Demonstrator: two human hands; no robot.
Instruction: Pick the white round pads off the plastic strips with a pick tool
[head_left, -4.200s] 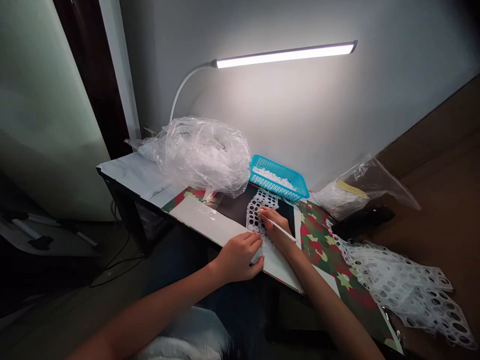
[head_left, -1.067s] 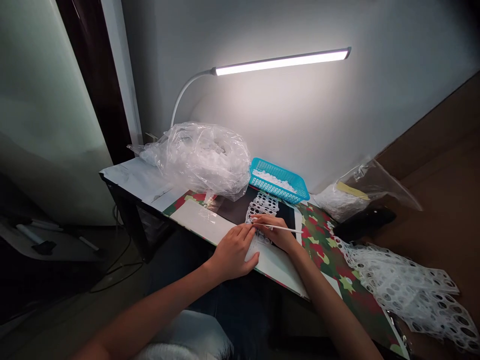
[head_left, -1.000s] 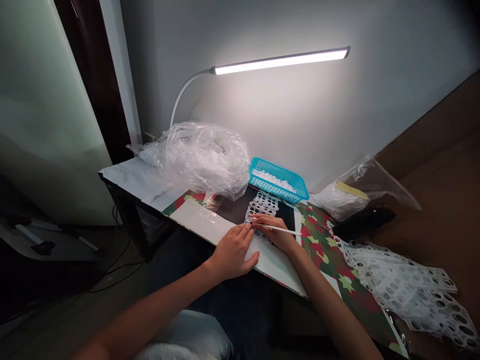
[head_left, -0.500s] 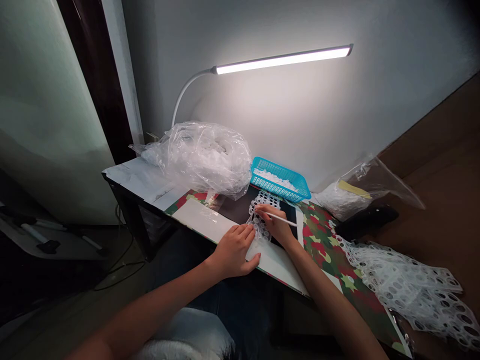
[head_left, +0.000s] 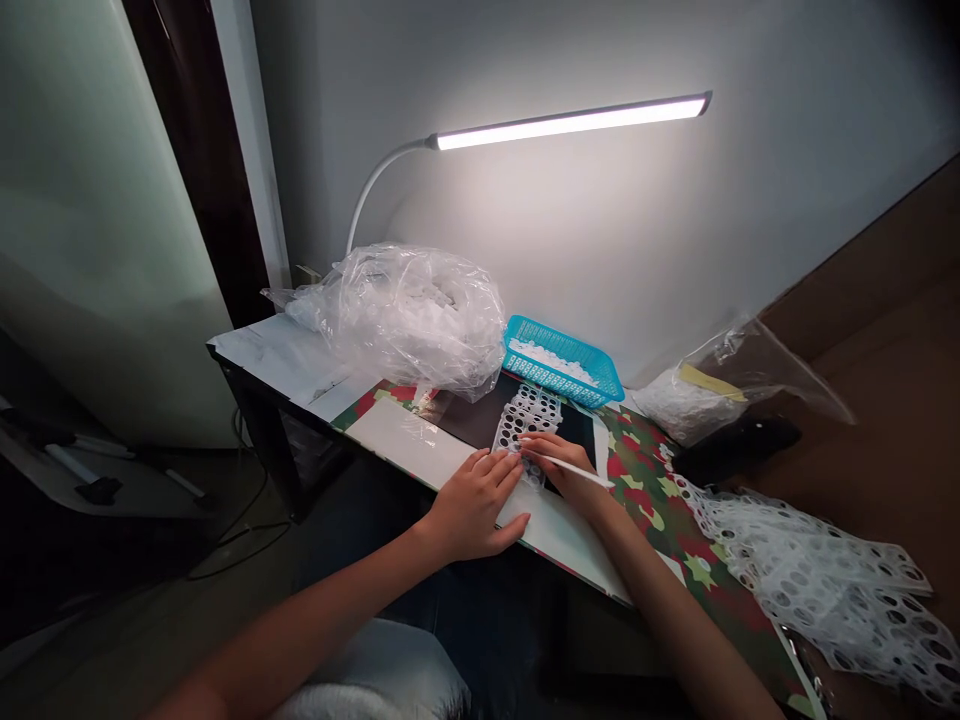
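A white sheet full of round holes (head_left: 527,414) lies on a dark pad in front of me. My left hand (head_left: 474,503) lies flat on the sheet's near end, fingers stretched out and pressing it down. My right hand (head_left: 564,470) is closed in a pinch on a thin white stick (head_left: 576,469), whose tip rests on the sheet beside my left fingertips. A white board (head_left: 420,447) lies under both hands.
A turquoise basket (head_left: 561,361) of small white pieces stands behind the sheet. A large clear plastic bag (head_left: 409,317) sits at the back left, a smaller bag (head_left: 716,393) at the right. A pile of punched sheets (head_left: 821,587) lies at the right. A desk lamp (head_left: 571,116) shines overhead.
My right hand with the stick has slid back along the sheet towards me. My left fingers have moved slightly up and right on the sheet, spreading flatter.
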